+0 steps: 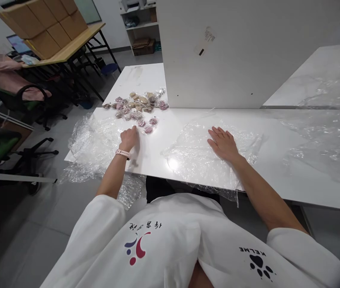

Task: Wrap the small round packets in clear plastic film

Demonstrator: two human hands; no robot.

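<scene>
My right hand (223, 144) lies open and flat, gripping nothing, on the clear plastic sheet (193, 152), which spreads across the table (149, 157) and droops over its front edge. My left hand (128, 139) is curled near the wrapped packets (136, 106); I cannot tell whether it holds anything. The sheet looks light, limp and slippery, best pinched at that drooping border.
</scene>
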